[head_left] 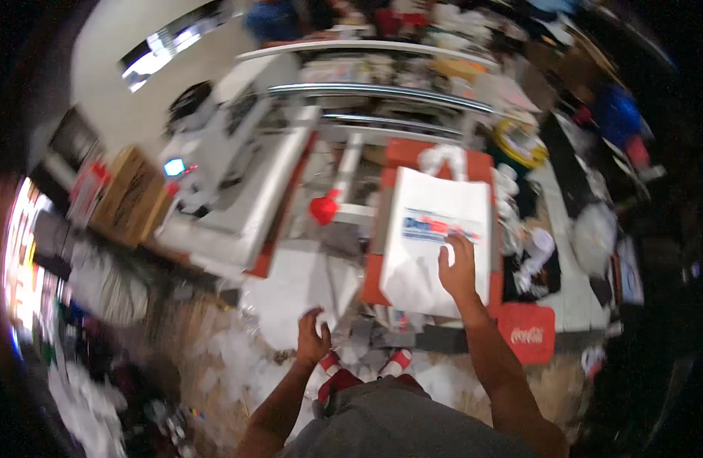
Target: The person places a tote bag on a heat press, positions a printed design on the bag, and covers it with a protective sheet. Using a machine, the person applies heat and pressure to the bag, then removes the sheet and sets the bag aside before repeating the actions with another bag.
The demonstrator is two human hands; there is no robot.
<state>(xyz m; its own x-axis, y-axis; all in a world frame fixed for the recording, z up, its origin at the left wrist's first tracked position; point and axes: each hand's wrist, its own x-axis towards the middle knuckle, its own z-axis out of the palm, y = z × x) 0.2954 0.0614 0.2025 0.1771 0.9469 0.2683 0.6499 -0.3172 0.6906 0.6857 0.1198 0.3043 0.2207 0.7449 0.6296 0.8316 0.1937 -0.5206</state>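
Observation:
A white bag (pixel 412 267) with a blue and red print lies flat on a red-orange board (pixel 373 276). Its white loop handles (pixel 443 159) point away from me. Over the lower right of the print is my right hand (pixel 459 267), thumb spread from loosely bent fingers. Nothing shows in it; whether the fingertips touch the bag I cannot tell. My left hand (pixel 313 338) hangs in the air, fingers apart and slightly curled, holding nothing visible. It is nearest to a white sheet-like pile (pixel 286 301). The picture is blurred by motion.
A large machine (pixel 237 175) with a small lit screen (pixel 174 166) stands left. Metal rails (pixel 382 90) cross behind the board, and a red object (pixel 323 208) lies between. Right are a yellow tape-like roll (pixel 519 143) and a red panel (pixel 525 333). A cardboard box (pixel 132 197) sits far left.

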